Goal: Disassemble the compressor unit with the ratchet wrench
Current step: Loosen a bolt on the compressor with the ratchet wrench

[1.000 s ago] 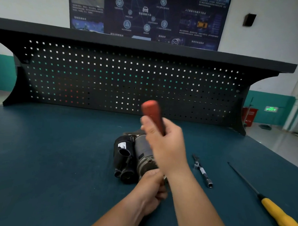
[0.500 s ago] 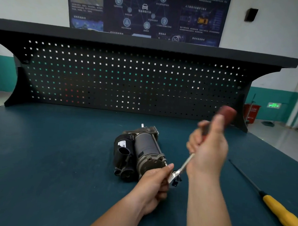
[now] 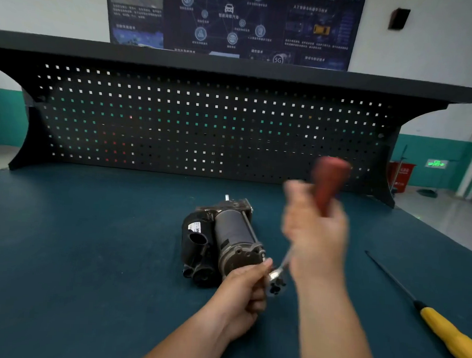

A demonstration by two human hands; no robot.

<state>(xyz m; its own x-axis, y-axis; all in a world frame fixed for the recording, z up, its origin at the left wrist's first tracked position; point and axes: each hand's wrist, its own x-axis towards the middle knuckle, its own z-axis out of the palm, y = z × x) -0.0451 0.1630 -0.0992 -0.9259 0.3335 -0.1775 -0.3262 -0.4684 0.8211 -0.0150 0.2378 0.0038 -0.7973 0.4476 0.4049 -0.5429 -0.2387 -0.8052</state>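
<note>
Step judged: a fastener at the near end of the compressor unit (image 3: pixel 226 240) was being ratcheted loose. Housing was not yet parted.
Unit was laid on its side mid-bench (image 3: pixel 77 253), long axis toward the pegboard (image 3: pixel 205 123).
Ratchet wrench (image 3: pixel 275 282) head was set at the unit's near right corner, red handle angled up and right. Socket seating could not be told.
Right hand (image 3: pixel 315 231) was clenched round the red handle, heavily blurred.
Left hand (image 3: pixel 242 290) was curled at the wrench head, thumb against it. This was taken as steadying.

Next move judged: head to be kept square on the fastener while the handle is swept. Slip was judged likely if left-hand pressure is eased.

Room:
- Only bare mat was seen left of the unit and between the unit and the pegboard.
- Handle end was seen well above the bench, short of the pegboard.
- Screwdriver (image 3: pixel 449 337) lay to the right, well apart from the unit, shaft tip nearest the right forearm. It was judged a snag on a wide low sweep.
- Bench's right edge ran just beyond the screwdriver, so little room was left there for loose parts.
</note>
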